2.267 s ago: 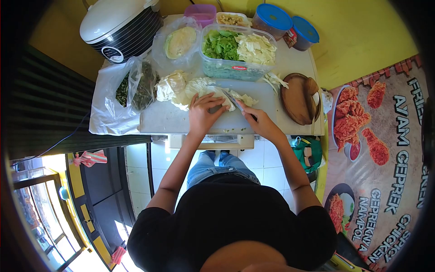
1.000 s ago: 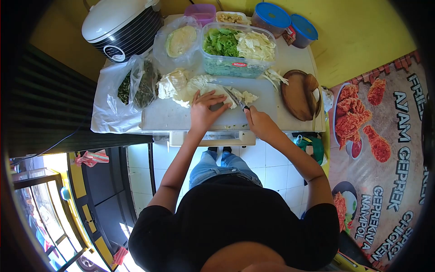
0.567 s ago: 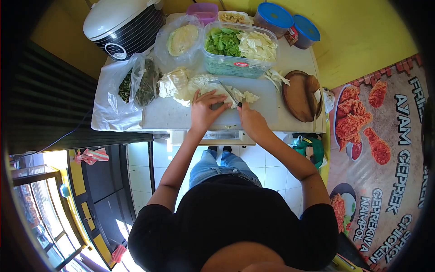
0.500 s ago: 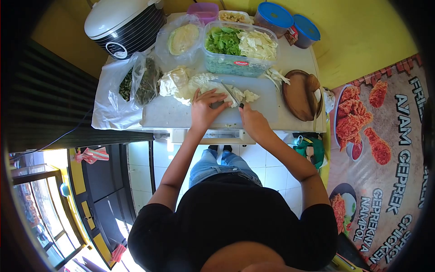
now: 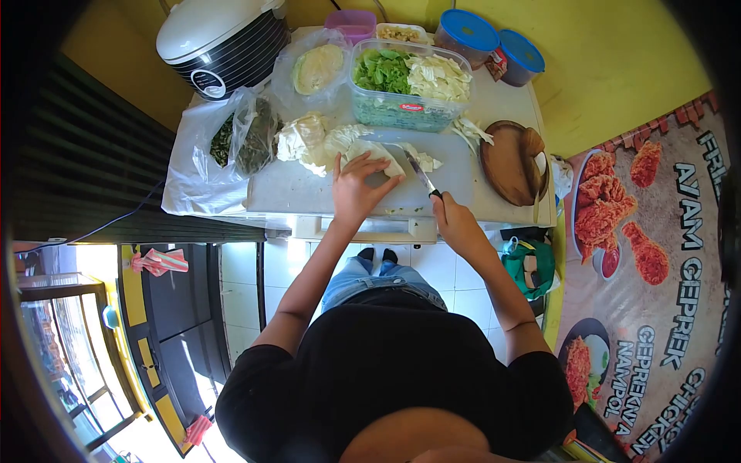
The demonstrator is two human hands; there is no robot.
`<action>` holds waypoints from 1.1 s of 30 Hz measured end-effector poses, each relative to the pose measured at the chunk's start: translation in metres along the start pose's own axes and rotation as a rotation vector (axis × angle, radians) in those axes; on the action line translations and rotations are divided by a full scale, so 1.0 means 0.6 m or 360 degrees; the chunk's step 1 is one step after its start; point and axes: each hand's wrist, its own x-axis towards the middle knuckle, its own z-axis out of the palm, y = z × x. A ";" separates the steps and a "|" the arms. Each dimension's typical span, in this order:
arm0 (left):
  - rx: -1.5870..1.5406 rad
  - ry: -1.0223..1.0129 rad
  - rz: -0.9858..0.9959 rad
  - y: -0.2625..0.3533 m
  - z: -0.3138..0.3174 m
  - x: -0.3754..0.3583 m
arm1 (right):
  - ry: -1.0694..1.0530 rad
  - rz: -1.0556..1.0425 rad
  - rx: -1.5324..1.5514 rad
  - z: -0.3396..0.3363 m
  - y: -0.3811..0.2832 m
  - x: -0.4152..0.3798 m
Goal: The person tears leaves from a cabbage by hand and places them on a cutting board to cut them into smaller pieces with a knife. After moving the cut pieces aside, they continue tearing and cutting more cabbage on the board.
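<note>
With its fingers pressing down, my left hand (image 5: 357, 189) holds a pale cabbage piece (image 5: 392, 160) on a whitish translucent cutting board (image 5: 455, 174). My right hand (image 5: 457, 225) is closed round the black handle of a knife (image 5: 420, 171). The blade points away from me, just right of the cabbage piece, by some cut cabbage bits (image 5: 430, 161). More cabbage leaves (image 5: 302, 141) lie to the left of my left hand. Beyond the board stands a clear plastic container (image 5: 397, 116) with green leaves and shredded cabbage in it.
A wooden mortar with pestle (image 5: 505, 166) sits at the table's right. Bagged dark greens (image 5: 251, 147) lie left, below a rice cooker (image 5: 224, 50). At the back are a bagged cabbage half (image 5: 318, 68), a purple tub (image 5: 351, 25) and blue-lidded containers (image 5: 469, 29).
My right hand has drawn the knife right and toward me, away from the cabbage piece, so more blade shows. My left hand has shifted slightly right and remains on the cabbage.
</note>
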 end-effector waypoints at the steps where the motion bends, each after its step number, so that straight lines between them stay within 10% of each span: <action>1: 0.0007 0.0044 0.0015 0.002 0.002 -0.003 | 0.0086 -0.0006 0.0031 -0.002 -0.005 0.003; 33: -0.0004 -0.0010 -0.0056 -0.003 0.008 -0.022 | -0.0034 0.0129 -0.0058 0.035 -0.039 -0.003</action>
